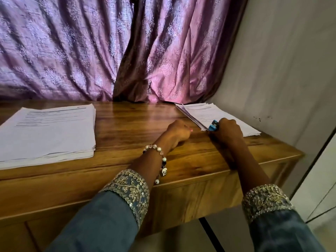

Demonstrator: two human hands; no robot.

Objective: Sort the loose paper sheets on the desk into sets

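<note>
A thick stack of printed white sheets lies on the left of the wooden desk. A thinner, fanned set of sheets lies at the desk's far right corner. My right hand grips a small blue stapler at the near left corner of that set. My left hand rests on the bare wood just left of it, fingers curled, holding nothing that I can see.
A purple patterned curtain hangs along the desk's back edge. A grey wall borders the desk on the right. The desk's front edge runs under my forearms.
</note>
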